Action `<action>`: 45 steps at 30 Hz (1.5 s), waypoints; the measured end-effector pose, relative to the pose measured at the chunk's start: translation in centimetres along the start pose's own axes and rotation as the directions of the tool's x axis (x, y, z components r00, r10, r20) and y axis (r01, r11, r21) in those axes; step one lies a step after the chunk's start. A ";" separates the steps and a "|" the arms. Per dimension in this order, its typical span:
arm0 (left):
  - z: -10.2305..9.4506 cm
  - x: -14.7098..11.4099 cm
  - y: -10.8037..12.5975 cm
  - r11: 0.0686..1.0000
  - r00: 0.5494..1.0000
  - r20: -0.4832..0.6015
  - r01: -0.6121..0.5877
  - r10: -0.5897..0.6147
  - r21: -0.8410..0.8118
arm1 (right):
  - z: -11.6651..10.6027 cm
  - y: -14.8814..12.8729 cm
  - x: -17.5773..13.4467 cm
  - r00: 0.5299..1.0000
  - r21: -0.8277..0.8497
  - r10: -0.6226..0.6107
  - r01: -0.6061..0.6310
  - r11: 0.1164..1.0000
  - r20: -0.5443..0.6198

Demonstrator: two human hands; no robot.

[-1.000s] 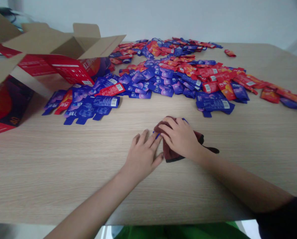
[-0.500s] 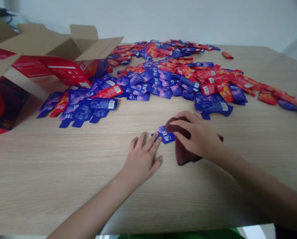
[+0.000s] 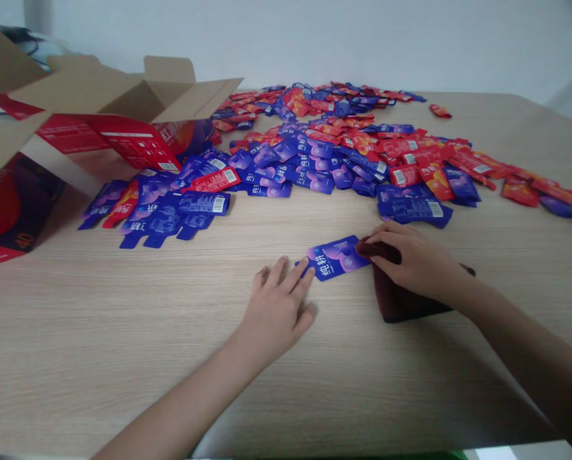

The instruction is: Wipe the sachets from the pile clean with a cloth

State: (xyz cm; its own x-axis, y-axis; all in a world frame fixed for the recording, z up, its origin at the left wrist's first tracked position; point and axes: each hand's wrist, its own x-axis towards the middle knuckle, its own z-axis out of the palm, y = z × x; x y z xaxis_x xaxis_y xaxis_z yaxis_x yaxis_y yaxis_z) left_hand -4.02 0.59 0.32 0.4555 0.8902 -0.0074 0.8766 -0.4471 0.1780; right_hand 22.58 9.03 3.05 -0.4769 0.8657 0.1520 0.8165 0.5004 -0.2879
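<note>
A blue and purple pouch [image 3: 336,258] with white characters lies flat on the wooden table [image 3: 180,338]. Two fingertips of my left hand [image 3: 277,313] press on its left end, with the fingers stretched out and spread. My right hand [image 3: 410,259] grips a dark maroon cloth [image 3: 394,294], bunched under the fingers. The bunched edge of the cloth touches the pouch's right end, and the rest hangs down onto the table below my palm.
Flat blue and red pouches [image 3: 309,160] lie heaped across the back. Another group of pouches [image 3: 161,204] spreads out at the left. Beside them stands an open red cardboard box [image 3: 137,140], with a second box [image 3: 12,204] nearer. One red pouch [image 3: 440,111] lies apart at the back right.
My right hand has slid to the right along the pouch with the cloth, uncovering more of the pouch's print. My left hand stays on the left end. The view has shifted slightly.
</note>
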 end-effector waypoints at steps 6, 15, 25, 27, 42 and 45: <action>0.3 -0.4 0.2 1.000 1.000 0.013 -0.025 0.025 -0.009 | 2.5 -6.2 0.6 0.991 -0.017 -0.128 0.127 0.992 -0.035; 0.7 -0.1 1.5 0.999 0.999 -0.024 0.036 -0.036 0.032 | 2.9 -0.7 -0.8 0.995 0.005 0.023 -0.022 1.000 -0.097; 0.6 0.1 1.2 0.999 1.000 -0.014 0.027 -0.026 0.029 | 3.2 -5.4 -0.3 0.999 -0.102 -0.035 0.035 0.994 -0.002; 0.5 0.1 1.2 0.999 1.000 -0.003 0.026 -0.026 0.031 | 3.0 -3.5 -0.8 0.999 -0.102 0.049 -0.049 0.994 -0.004; 0.0 0.1 1.3 0.999 1.000 0.013 0.008 -0.009 0.038 | 2.8 -4.8 -0.9 0.999 -0.006 0.047 -0.047 0.999 -0.013; -0.1 0.2 1.5 0.999 1.000 0.004 0.014 -0.014 0.034 | 2.1 -1.8 -1.3 0.993 0.017 0.113 -0.113 0.993 -0.030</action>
State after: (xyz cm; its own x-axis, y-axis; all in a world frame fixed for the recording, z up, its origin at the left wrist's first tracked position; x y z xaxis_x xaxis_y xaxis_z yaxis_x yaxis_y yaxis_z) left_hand -2.66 0.15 0.70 0.4441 0.8959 -0.0137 0.8875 -0.4377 0.1440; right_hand 21.08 6.97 1.35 -0.3711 0.9169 0.1469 0.8596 0.3990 -0.3192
